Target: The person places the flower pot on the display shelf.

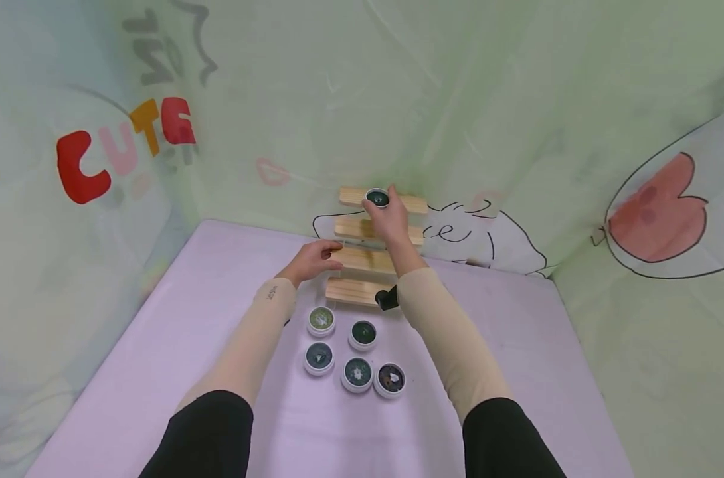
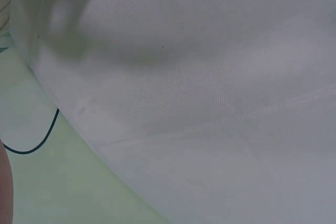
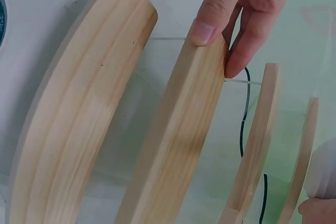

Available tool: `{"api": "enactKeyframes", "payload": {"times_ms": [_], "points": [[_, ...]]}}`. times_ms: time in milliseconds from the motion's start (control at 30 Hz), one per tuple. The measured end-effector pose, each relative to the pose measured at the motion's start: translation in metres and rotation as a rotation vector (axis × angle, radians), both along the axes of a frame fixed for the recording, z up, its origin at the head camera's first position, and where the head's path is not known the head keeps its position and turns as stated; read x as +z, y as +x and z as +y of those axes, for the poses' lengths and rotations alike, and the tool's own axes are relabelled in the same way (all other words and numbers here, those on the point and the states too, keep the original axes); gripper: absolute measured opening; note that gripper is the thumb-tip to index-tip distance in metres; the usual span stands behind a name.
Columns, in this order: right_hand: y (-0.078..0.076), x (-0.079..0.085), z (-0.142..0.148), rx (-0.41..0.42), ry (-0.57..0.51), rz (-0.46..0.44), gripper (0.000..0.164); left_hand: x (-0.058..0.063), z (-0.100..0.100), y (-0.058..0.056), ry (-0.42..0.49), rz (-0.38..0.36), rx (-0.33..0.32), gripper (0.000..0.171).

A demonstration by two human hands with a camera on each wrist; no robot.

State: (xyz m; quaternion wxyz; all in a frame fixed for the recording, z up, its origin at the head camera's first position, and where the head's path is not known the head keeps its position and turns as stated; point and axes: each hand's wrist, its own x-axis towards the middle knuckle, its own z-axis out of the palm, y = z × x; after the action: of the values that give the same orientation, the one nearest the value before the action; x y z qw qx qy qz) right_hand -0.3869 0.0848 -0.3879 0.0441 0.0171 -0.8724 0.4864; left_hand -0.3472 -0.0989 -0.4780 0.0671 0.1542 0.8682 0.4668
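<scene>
The right hand [image 1: 390, 218] had fingers curled round a jar [image 1: 376, 198], the top shelf [image 1: 413, 204] beside them; the left hand [image 1: 311, 259] pinched a lower shelf [image 1: 364, 259]. Loosening that pinch could have tipped both shelves.

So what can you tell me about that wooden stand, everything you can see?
The wooden stand has four pale, grained boards rising like steps toward the back, seemingly joined by see-through pieces. It stands upright on the lilac tabletop. The left hand pinches the left end of the second board from the front. At the top board, the right hand holds a round jar; whether the jar rests there is unclear.
</scene>
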Motion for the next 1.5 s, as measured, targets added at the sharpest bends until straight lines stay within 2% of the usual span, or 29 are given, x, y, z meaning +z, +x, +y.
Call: {"api": "enactKeyframes", "payload": {"times_ms": [233, 467, 667, 833, 1000, 1200, 1500], "points": [[-0.009, 0.001, -0.001, 0.018, -0.001, -0.033, 0.085, -0.004, -0.001, -0.003, -0.015, 0.029, -0.021, 0.056], [-0.019, 0.007, -0.005, 0.019, 0.026, -0.026, 0.085, -0.005, -0.002, -0.005, -0.016, 0.051, -0.016, 0.057], [-0.022, 0.008, -0.007, 0.011, 0.043, -0.070, 0.088, 0.000, 0.003, 0.002, -0.026, 0.045, -0.023, 0.055], [-0.024, 0.011, -0.009, 0.007, 0.054, -0.053, 0.092, 0.002, 0.007, 0.002, -0.061, 0.076, -0.017, 0.054], [-0.022, 0.013, -0.007, 0.000, 0.046, -0.046, 0.091, -0.002, 0.010, -0.002, -0.050, 0.078, -0.036, 0.053], [-0.019, 0.007, -0.001, -0.005, 0.030, -0.022, 0.096, -0.006, 0.012, -0.006, -0.052, 0.076, -0.053, 0.053], [-0.004, 0.001, 0.008, 0.004, 0.011, 0.025, 0.097, -0.009, 0.008, -0.011, -0.052, 0.065, -0.059, 0.056]]}}
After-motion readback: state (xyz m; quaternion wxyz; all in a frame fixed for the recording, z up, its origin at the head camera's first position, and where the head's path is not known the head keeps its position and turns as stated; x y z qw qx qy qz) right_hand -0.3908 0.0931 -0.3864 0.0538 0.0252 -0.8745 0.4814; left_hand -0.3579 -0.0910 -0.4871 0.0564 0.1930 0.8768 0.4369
